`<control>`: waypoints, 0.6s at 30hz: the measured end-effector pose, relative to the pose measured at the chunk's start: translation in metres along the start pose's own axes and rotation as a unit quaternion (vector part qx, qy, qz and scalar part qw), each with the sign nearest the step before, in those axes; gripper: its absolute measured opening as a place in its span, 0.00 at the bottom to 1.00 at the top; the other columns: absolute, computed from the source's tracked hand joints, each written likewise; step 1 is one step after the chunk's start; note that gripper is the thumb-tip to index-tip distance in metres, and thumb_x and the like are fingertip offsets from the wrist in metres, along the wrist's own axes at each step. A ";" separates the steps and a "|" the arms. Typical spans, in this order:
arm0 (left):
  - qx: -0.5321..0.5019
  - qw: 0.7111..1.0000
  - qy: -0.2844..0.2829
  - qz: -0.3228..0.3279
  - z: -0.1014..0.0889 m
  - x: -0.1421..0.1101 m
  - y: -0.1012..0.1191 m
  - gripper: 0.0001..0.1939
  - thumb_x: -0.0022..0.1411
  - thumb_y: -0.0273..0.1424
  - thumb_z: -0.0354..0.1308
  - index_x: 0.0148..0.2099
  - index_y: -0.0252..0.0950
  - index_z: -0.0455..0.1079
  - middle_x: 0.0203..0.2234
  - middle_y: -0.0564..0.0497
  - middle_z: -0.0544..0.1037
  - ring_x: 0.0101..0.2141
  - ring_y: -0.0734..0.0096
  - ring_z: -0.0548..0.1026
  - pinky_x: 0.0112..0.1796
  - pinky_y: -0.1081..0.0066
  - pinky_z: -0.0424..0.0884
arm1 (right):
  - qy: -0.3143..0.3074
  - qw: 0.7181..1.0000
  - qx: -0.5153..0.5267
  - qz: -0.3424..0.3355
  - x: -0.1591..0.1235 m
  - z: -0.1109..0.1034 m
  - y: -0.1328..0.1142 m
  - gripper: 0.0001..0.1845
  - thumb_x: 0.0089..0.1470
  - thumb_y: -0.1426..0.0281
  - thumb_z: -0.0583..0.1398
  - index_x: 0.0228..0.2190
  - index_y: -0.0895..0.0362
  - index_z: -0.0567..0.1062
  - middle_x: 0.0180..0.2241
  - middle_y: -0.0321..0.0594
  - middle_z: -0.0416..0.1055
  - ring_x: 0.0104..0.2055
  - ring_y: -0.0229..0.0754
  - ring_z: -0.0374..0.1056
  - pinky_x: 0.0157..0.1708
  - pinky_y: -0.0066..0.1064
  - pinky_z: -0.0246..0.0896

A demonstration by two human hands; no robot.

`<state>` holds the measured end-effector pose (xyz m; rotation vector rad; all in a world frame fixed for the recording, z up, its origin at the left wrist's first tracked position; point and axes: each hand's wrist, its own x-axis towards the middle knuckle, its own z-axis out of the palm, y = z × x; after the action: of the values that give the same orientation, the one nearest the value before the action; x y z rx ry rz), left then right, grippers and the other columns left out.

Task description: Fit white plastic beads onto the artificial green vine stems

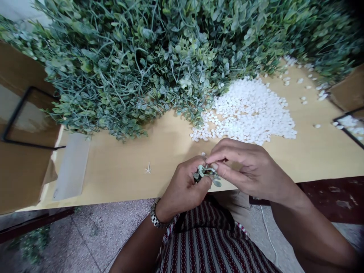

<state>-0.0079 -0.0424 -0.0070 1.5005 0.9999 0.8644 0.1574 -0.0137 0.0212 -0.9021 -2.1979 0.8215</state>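
Note:
Close to the table's front edge, my left hand [186, 185] is closed around a small artificial leaf sprig [202, 172] with grey-green leaves. My right hand [244, 167] meets it from the right, thumb and forefinger pinched at the top of the sprig. Whatever sits between those right fingertips is too small to make out. Just behind the fingers lies a single white bead-like piece [203, 154]. A large pile of such small white pieces [250, 110] spreads beyond my right hand. To the left of my hands is a small pale star-shaped piece with a stem [148, 168].
A big heap of artificial greenery [136, 68] covers the back of the table [119, 167]. At left stand a cardboard box [22, 167] and a black metal frame [28, 142], beside a translucent strip [72, 167]. Another cardboard piece [348, 91] is at the right edge.

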 end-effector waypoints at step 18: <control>0.013 0.990 0.123 0.063 0.003 -0.006 -0.010 0.03 0.58 0.24 0.54 0.33 0.35 0.68 0.26 0.52 0.70 0.28 0.74 0.68 0.29 0.72 0.66 | 0.032 0.999 0.020 0.039 -0.015 0.008 0.004 0.06 0.52 0.80 0.56 0.29 0.58 0.69 0.26 0.36 0.66 0.28 0.35 0.63 0.29 0.28 0.58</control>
<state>-0.0085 -0.0482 -0.0177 1.5171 1.1065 1.1515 0.1614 -0.0250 0.0088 -0.9866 -2.0947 0.8579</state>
